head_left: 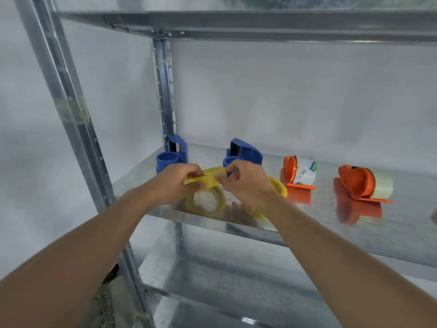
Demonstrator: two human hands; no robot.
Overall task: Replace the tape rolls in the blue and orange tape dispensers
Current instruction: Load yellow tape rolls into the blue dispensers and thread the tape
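While you hold: left hand (179,183) and right hand (246,183) both pinch the yellow tape roll (208,179).
Roll: just before the right blue dispenser (243,153).
Axis: roll edge-up, span hand to hand.
Nearer: right hand.

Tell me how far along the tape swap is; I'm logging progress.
Both orange dispensers already carry rolls. Both hands hold a yellow roll; another lies behind. Both blue dispensers sit empty, so those remain.
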